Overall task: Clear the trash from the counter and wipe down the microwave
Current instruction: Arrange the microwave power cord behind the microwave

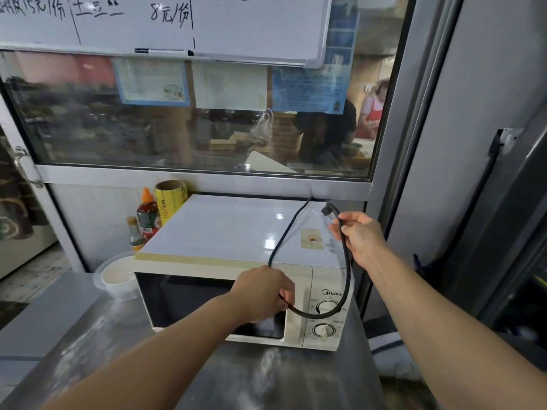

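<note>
Over boxy cream microwave (236,291), hands pinching looped rubbery cord (346,276)

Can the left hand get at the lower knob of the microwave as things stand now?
Probably not at once. The lower knob is uncovered and close to the left hand, but that hand grips the black power cord, whose loop hangs just above the knob. It would likely have to release the cord first.

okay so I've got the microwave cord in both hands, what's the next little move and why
Probably lay the black power cord behind the cream microwave. Its loop hangs over the dials, held by the left hand and right hand, with the unplugged plug free, blocking wiping.
</note>
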Demonstrator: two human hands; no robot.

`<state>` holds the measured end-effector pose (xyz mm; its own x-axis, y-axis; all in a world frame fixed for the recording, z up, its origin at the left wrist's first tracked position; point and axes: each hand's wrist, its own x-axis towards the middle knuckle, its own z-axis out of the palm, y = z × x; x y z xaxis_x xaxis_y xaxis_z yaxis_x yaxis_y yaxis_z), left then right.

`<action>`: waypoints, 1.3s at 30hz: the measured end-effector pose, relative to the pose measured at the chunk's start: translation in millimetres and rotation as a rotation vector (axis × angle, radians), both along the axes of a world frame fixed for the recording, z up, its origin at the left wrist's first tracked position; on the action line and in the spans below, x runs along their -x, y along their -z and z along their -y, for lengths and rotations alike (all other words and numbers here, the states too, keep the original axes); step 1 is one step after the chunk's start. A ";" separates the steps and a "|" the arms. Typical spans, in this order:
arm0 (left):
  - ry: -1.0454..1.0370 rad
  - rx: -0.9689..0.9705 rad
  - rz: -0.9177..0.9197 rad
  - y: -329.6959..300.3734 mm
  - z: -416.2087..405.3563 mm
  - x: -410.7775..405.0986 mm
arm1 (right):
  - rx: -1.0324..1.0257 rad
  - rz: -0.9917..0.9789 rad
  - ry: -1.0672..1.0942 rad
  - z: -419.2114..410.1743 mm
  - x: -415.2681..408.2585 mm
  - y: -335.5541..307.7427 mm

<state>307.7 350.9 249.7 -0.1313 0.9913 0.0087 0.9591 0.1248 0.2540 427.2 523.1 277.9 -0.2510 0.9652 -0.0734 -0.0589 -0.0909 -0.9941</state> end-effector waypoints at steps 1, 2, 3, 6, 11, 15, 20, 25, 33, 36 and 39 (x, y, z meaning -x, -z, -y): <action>0.001 0.002 0.004 0.2 0.4 0.8 | -0.005 0.022 -0.008 -0.6 3.7 2.5; 0.003 0.002 0.011 0.0 1.0 1.7 | -0.013 0.040 -0.015 -1.1 7.3 4.9; 0.005 0.002 0.020 -0.3 1.4 2.8 | -0.022 0.055 -0.018 -2.4 11.1 7.4; 0.028 -0.003 0.063 -0.4 1.7 6.7 | -0.042 0.074 -0.020 -4.7 22.0 13.4; 0.077 -0.024 0.160 0.7 3.2 9.9 | -0.081 0.132 -0.055 -1.1 35.5 16.5; 0.087 -0.033 0.273 0.7 5.1 15.8 | -0.097 0.237 -0.070 -2.5 43.7 22.2; 0.130 -0.019 0.329 1.5 8.0 16.9 | -0.182 0.414 -0.089 1.1 48.7 24.5; 0.176 -0.003 0.357 2.0 6.5 13.0 | -0.250 0.504 -0.093 4.8 49.2 21.5; 0.154 0.039 0.351 13.5 0.2 8.8 | -0.278 0.600 -0.079 6.1 27.6 21.2; 0.040 -0.086 0.337 11.4 -7.0 13.4 | -0.289 0.620 -0.090 6.5 21.5 20.6; -0.098 -0.222 0.342 2.8 -20.8 22.5 | -0.282 0.568 -0.107 4.9 16.0 20.4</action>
<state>285.2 371.7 247.0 -0.2571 0.9529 0.1609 0.8014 0.1172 0.5866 411.3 518.2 257.5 -0.3433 0.9388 0.0296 0.4790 0.2021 -0.8542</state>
